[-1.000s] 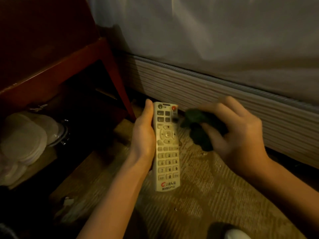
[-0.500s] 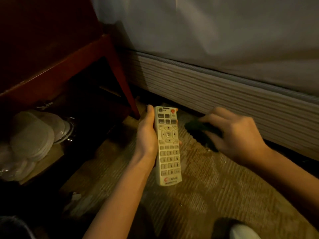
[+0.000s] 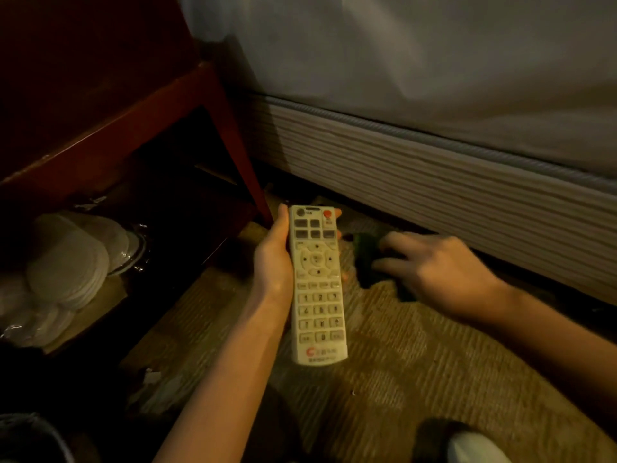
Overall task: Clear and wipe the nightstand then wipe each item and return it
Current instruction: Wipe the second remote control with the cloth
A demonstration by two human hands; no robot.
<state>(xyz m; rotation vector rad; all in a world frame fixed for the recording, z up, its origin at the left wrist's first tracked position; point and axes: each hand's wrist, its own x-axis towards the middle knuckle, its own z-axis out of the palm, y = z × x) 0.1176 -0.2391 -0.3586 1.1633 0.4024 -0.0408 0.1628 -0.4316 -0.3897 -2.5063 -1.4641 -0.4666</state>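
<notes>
My left hand (image 3: 272, 262) grips a cream remote control (image 3: 317, 285) by its left edge, buttons up, above the carpet. To its right a dark green cloth (image 3: 367, 259) lies on the carpet beside the bed base. My right hand (image 3: 437, 272) rests on top of the cloth with its fingers stretched out and blurred. The red-brown wooden nightstand (image 3: 133, 108) stands at the left, and its front leg comes down just beyond the remote's top.
On the nightstand's lower shelf sit white round pads in clear wrapping (image 3: 66, 265). The ribbed bed base (image 3: 434, 182) and grey sheet (image 3: 434, 61) wall off the right. Patterned carpet (image 3: 400, 379) covers the floor; a white shoe tip (image 3: 474, 449) shows at the bottom.
My right hand has gone down from beside the remote to the carpet with the cloth, and its fingers have straightened. The remote stays in my left hand.
</notes>
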